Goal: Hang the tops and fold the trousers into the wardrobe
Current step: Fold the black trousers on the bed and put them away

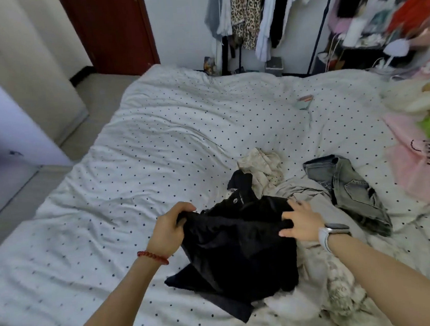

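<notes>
Soft, even, rather cool light spreads over the bed (181,129), with no glare and only faint shadows in the sheet's creases and under the black garment (240,242) between the hands. Sharpest focus sits around the hands, though it's slightly soft even there. Far to the right and beyond them the clutter (389,18) smears with motion blur, the wall panels (14,105) far left blur too, and wide-angle distortion bends the edges.
</notes>
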